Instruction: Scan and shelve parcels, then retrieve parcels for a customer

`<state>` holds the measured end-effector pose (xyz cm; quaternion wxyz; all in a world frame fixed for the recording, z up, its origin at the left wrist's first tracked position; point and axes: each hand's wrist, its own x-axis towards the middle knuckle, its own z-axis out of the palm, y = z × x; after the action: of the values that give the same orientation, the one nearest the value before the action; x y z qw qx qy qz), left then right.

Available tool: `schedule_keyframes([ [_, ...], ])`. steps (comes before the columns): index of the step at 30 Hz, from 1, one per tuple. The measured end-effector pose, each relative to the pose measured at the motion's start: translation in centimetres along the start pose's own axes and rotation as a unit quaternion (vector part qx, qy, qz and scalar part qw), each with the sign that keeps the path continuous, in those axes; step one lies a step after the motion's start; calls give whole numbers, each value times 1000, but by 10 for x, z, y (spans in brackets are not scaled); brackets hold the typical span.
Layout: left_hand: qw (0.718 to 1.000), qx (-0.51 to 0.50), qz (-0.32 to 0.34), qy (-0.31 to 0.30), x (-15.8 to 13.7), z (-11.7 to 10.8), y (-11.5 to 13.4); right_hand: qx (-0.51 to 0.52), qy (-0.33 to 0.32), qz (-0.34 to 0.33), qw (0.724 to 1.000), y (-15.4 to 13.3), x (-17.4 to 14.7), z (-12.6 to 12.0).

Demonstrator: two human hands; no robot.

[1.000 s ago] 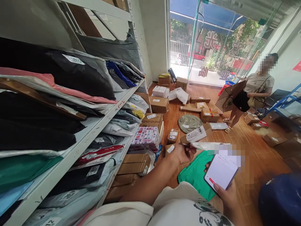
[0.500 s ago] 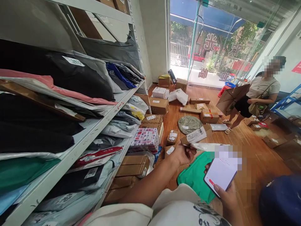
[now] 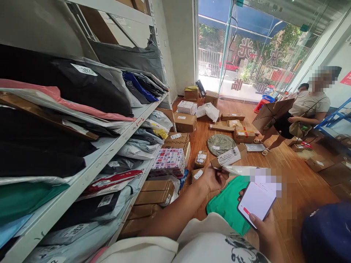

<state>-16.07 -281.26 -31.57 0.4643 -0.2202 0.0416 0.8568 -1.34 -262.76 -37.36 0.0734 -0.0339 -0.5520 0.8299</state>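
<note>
Above the wooden floor [image 3: 307, 175], a labelled carton [image 3: 229, 156] and white packet [image 3: 238, 170] pinched in the left hand [image 3: 215, 179], a phone [image 3: 257, 204] clasped in the right hand [image 3: 264, 226] — green package [image 3: 229, 206] lower down, parcel-laden shelf [image 3: 102, 160] alongside, a person [image 3: 309, 106] beyond.

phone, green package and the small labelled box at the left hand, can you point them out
phone [image 3: 257, 204]: head view, middle of its lit screen
green package [image 3: 229, 206]: head view, middle of its visible green surface
labelled box [image 3: 228, 157]: head view, on its white label
</note>
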Motion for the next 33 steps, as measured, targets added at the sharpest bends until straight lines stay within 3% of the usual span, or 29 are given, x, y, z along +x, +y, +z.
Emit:
schedule_keyframes([
  [21, 999, -10, 6, 35, -5, 8, -3, -21, -3, 5, 1000, -1, 0, -4],
  [33, 1000, -6, -8, 23, -1, 7, -3, -3, 47, 17, 999, -7, -3, 4],
])
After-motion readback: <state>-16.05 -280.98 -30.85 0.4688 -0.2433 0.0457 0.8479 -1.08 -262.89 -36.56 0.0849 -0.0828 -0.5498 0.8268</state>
